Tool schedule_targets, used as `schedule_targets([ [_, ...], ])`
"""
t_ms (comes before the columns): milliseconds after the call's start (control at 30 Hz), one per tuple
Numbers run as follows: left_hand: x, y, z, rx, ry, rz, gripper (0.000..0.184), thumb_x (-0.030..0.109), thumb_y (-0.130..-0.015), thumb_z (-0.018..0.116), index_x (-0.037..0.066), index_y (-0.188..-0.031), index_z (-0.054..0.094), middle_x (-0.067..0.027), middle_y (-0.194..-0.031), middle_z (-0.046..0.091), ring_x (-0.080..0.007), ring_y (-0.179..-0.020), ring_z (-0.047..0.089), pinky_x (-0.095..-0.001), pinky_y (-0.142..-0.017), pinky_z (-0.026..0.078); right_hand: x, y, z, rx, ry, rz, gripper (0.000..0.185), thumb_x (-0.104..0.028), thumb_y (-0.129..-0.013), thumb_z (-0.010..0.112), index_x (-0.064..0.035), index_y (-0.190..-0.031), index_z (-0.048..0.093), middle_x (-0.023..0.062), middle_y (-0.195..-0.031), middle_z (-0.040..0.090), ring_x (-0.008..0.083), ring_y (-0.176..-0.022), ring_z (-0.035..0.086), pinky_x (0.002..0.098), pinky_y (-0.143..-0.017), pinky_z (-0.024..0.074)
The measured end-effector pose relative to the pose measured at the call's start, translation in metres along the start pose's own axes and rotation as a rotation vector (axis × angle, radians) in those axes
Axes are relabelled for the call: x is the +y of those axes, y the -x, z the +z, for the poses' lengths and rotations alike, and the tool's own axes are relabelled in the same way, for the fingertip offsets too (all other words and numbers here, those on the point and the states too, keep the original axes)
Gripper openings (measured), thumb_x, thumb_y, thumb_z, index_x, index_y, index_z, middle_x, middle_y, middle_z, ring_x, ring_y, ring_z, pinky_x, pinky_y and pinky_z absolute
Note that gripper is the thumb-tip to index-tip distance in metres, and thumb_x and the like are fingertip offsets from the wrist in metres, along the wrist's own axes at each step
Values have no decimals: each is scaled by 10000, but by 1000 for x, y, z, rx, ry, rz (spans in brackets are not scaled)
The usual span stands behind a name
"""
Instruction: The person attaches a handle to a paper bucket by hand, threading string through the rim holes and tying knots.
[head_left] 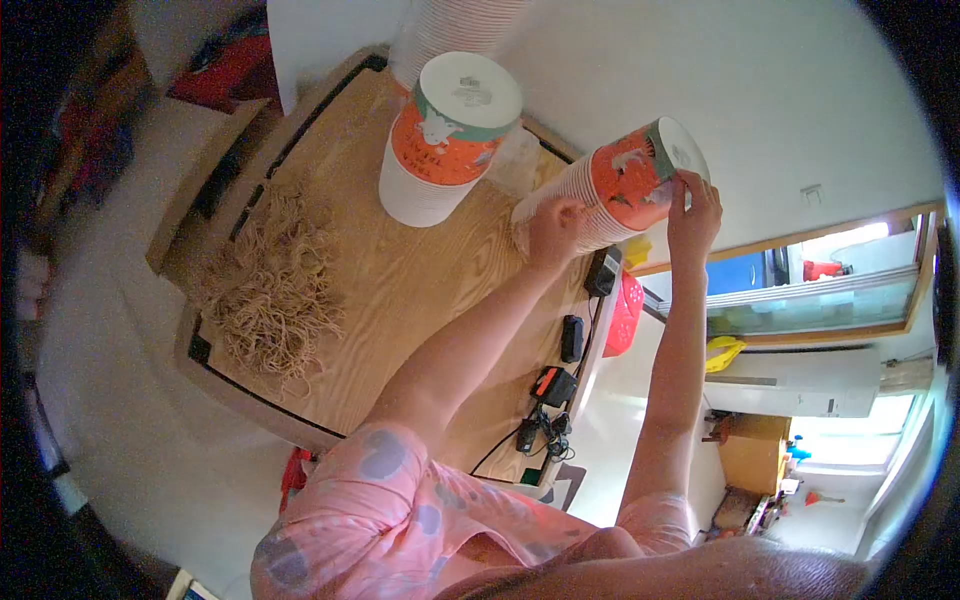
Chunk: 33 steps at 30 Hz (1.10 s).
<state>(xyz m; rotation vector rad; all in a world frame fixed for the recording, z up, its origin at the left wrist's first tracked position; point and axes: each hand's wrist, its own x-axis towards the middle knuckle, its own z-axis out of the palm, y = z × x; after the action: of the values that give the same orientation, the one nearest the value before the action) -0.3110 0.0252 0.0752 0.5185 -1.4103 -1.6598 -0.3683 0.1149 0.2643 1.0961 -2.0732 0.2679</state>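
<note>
A tilted stack of paper buckets (628, 190), white with an orange printed band and green edge, is between my two hands at the table's far right. My left hand (556, 232) is closed against its ribbed lower rims. At the printed end, my right hand (694, 215) grips the side near the pale round base, fingers bent over the edge. To the left, a second stack of paper buckets (445, 150) stands upside down on the wooden table (420, 300), its white base facing up. Parts of the held stack are hidden behind my fingers.
Behind the standing stack is a tall stack of clear ribbed containers (455, 45). A tangled heap of beige strings (275, 290) lies on the table's left. Along the right edge sit black adapters (553, 386) with cables, beside a red plastic item (625, 315).
</note>
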Motion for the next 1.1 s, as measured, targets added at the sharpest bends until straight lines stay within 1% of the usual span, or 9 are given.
schedule_targets([
  [167,-9,16,-113,14,-220,-134,52,107,-784,628,60,-803,639,-89,-780,636,-182,-696,603,-299,-622,469,2,-2,-3,-24,48,-24,110,-137,-838,571,-75,-918,616,87,-852,638,295,-799,586,406,-729,453],
  [267,-49,20,-166,18,-275,-144,62,122,-789,627,62,-797,639,-87,-782,638,-181,-686,604,-302,-617,469,15,0,0,-104,18,60,179,-182,-847,553,-134,-1004,626,55,-981,644,263,-927,584,402,-845,411],
  [567,-62,13,-242,63,-449,-81,133,164,-813,620,31,-803,622,-98,-768,629,-215,-673,599,-322,-608,459,-13,0,-10,-78,34,65,239,-184,-846,561,-124,-1072,611,90,-1028,627,289,-969,569,421,-863,410],
  [667,-33,-21,-245,142,-389,-61,194,206,-836,600,13,-827,620,-110,-753,622,-240,-673,593,-338,-629,453,-45,8,9,88,-130,154,205,-112,-847,563,-81,-1043,609,110,-947,633,271,-932,588,390,-825,456],
  [700,-27,-35,-244,172,-343,-68,215,220,-843,593,7,-836,621,-114,-746,619,-247,-673,590,-344,-638,451,-73,11,15,-10,-446,257,197,-117,-831,589,-71,-1020,616,104,-955,636,235,-888,603,352,-796,468],
  [800,-20,-84,-241,273,-188,-124,254,234,-843,581,-13,-877,630,-139,-787,638,-241,-717,602,-351,-680,455,-101,40,93,-208,-592,328,203,-138,-812,622,-75,-1004,638,100,-941,649,200,-775,616,325,-716,481],
  [867,6,-106,-242,238,-204,-158,254,219,-833,583,-23,-885,636,-146,-798,649,-231,-728,608,-350,-685,460,-117,55,143,-364,-693,538,212,-164,-839,604,-35,-1006,626,74,-863,641,179,-762,598,306,-684,478],
  [967,-15,-138,-248,197,-254,-210,251,203,-808,598,-33,-877,645,-144,-802,660,-228,-718,617,-353,-673,469,-125,85,230,-308,-1331,885,230,-202,-863,589,1,-967,616,46,-830,623,147,-724,574,267,-639,463],
  [1100,-31,-160,-259,180,-301,-223,218,180,-763,639,-25,-831,661,-115,-739,655,-205,-624,603,-336,-589,468,-156,56,203,-482,-1336,1020,215,-207,-863,592,-7,-940,615,20,-822,606,106,-681,540,233,-615,439],
])
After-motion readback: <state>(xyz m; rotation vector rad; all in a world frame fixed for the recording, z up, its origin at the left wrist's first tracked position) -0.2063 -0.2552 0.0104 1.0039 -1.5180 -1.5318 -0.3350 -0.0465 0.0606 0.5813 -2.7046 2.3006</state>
